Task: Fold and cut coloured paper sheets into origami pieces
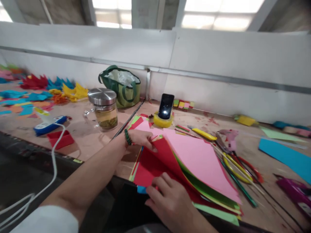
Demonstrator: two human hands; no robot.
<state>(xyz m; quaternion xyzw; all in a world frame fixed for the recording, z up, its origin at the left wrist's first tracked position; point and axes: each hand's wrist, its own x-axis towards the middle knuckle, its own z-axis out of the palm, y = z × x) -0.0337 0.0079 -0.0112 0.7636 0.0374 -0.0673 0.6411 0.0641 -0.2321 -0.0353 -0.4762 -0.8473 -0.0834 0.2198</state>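
Note:
A stack of coloured paper sheets lies at the table's front edge, with pink paper [194, 155] on top at the right and red paper [150, 163] showing at the left. My left hand [142, 138], with a green bead bracelet [127, 137] at the wrist, is closed on the upper left part of the sheets, lifting a folded-back red edge. Green and yellow layers show in the gap under the pink sheets. My right hand [170, 197] rests at the front edge of the red paper, fingers curled around it; the thumb side shows a bit of red between the fingers.
Behind the stack a phone [166, 106] leans in a yellow tape roll [163, 121]. Scissors [236, 166], a yellow cutter [204, 133] and a pink glue gun [228, 139] lie right. A glass tea mug [104, 111], green bag [127, 89] and power strip [50, 125] stand left.

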